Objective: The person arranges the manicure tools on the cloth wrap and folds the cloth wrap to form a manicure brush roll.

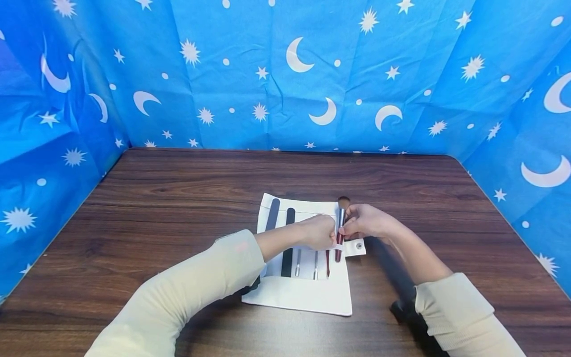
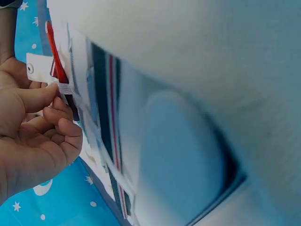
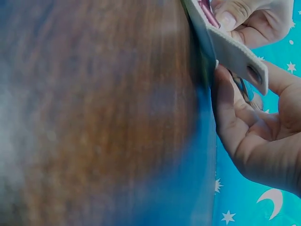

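Note:
A white fabric tool case [image 1: 299,296] lies unrolled on the table, its tools side by side under a white elastic band [image 2: 66,88]. At its right edge stands a makeup brush [image 1: 339,240] with brown bristles and a dark red handle. My right hand [image 1: 369,221] holds this brush between thumb and fingers. Beside it, my left hand [image 1: 317,232] pinches the elastic band at the brush handle, seen closely in the left wrist view. A snap tab [image 1: 355,247] sticks out of the case to the right, just below my right hand.
Left of the brush the case carries a thin red tool [image 1: 327,265], two slim metal tools [image 1: 315,266], a black file [image 1: 287,263] and a grey file [image 1: 273,213]. The wooden table [image 1: 187,183] ends at a blue star-and-moon cloth [image 1: 250,89].

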### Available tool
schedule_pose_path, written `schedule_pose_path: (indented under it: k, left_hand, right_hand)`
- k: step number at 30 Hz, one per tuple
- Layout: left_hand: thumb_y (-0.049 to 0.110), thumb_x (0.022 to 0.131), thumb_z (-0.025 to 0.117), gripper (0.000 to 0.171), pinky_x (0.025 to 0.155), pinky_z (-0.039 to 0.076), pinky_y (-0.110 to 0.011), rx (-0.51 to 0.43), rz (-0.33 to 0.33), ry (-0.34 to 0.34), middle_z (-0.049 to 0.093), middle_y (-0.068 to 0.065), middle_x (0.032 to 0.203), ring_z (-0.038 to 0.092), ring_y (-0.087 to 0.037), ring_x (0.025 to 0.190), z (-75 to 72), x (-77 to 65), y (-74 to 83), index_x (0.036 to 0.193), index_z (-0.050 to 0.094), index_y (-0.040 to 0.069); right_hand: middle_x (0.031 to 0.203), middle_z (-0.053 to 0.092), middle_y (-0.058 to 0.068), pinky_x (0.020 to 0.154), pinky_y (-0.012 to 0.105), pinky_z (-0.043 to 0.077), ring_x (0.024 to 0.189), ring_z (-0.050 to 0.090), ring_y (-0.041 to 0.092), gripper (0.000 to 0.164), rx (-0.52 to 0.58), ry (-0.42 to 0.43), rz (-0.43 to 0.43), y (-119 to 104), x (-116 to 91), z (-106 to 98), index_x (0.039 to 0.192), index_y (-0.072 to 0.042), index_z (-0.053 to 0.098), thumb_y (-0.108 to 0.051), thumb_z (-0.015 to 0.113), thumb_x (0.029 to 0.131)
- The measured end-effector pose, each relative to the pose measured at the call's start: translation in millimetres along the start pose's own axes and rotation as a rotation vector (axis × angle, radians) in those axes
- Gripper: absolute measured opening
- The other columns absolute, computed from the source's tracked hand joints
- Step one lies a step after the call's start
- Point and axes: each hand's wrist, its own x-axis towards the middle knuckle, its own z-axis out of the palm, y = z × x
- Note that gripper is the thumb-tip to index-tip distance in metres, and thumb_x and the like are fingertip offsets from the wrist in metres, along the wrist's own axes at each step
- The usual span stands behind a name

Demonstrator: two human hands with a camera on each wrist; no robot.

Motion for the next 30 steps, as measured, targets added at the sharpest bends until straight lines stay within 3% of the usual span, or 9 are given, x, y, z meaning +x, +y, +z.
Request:
schedule_pose_path:
  k: [5, 9, 12, 18, 24, 26, 30]
  left_hand:
    - [-0.001, 0.081, 0.054, 0.042, 0.045, 0.027, -0.017, 0.004, 0.002, -0.025, 0.028, 0.008, 0.041, 0.029, -0.004, 0.039, -3.1, -0.7, 1.3, 0.048, 0.035, 0.016]
    - [-0.002, 0.08, 0.055, 0.043, 0.045, 0.026, -0.017, 0.017, 0.012, -0.021, 0.028, 0.008, 0.041, 0.028, -0.004, 0.039, -2.9, -0.3, 1.2, 0.048, 0.034, 0.016]
    - [-0.003, 0.079, 0.056, 0.043, 0.044, 0.025, -0.017, 0.008, 0.015, -0.018, 0.028, 0.009, 0.04, 0.028, -0.004, 0.038, -1.8, 0.4, 1.0, 0.048, 0.034, 0.016]
    - [-0.003, 0.081, 0.054, 0.044, 0.044, 0.026, -0.017, -0.016, 0.027, -0.008, 0.027, 0.008, 0.04, 0.028, -0.004, 0.038, -1.0, -0.1, 0.0, 0.047, 0.033, 0.015]
    - [-0.004, 0.081, 0.052, 0.048, 0.045, 0.025, -0.018, -0.036, 0.026, 0.04, 0.026, 0.007, 0.039, 0.024, -0.004, 0.036, -4.9, 0.1, -2.6, 0.042, 0.032, 0.015]
    - [-0.004, 0.08, 0.052, 0.047, 0.046, 0.026, -0.018, -0.03, 0.019, 0.045, 0.026, 0.008, 0.038, 0.024, -0.004, 0.036, -5.5, 0.6, -3.1, 0.042, 0.032, 0.015]
    - [-0.004, 0.08, 0.051, 0.046, 0.046, 0.027, -0.018, -0.031, 0.003, 0.042, 0.027, 0.008, 0.039, 0.025, -0.004, 0.036, -5.0, 1.4, -2.8, 0.043, 0.032, 0.015]
  right_hand:
    - [0.082, 0.065, 0.012, 0.074, 0.035, 0.051, 0.076, 0.064, 0.019, 0.023, 0.014, -0.037, -0.003, 4.0, -1.6, -1.5, 0.095, 0.004, 0.039, -0.003, 0.058, 0.084]
    - [0.074, 0.066, 0.009, 0.07, 0.032, 0.052, 0.069, 0.064, 0.017, 0.03, 0.005, 0.011, 0.026, 3.6, -2.1, -1.0, 0.107, 0.009, 0.039, -0.017, 0.046, 0.095]
    - [0.069, 0.066, 0.008, 0.067, 0.031, 0.052, 0.064, 0.064, 0.015, 0.034, 0.02, 0.045, 0.042, 2.9, -1.6, -0.4, 0.111, 0.01, 0.04, -0.021, 0.041, 0.098]
    - [0.073, 0.063, 0.004, 0.066, 0.03, 0.051, 0.066, 0.06, 0.014, 0.027, -0.052, 0.077, 0.054, 2.5, -2.5, -1.6, 0.089, 0.001, 0.057, -0.025, 0.051, 0.094]
    - [0.095, 0.056, 0.006, 0.071, 0.038, 0.042, 0.089, 0.049, 0.022, 0.032, -0.247, 0.039, 0.072, -0.2, -3.8, -0.5, 0.072, -0.01, 0.059, -0.037, 0.057, 0.09]
    - [0.094, 0.054, 0.006, 0.067, 0.034, 0.039, 0.083, 0.047, 0.021, 0.034, -0.274, 0.039, 0.059, -0.7, -3.7, 0.5, 0.069, -0.011, 0.056, -0.037, 0.056, 0.09]
    - [0.074, 0.043, 0.001, 0.057, 0.028, 0.03, 0.063, 0.035, 0.015, 0.036, -0.295, 0.046, 0.043, 0.6, -2.6, 1.4, 0.063, -0.012, 0.051, -0.035, 0.056, 0.091]
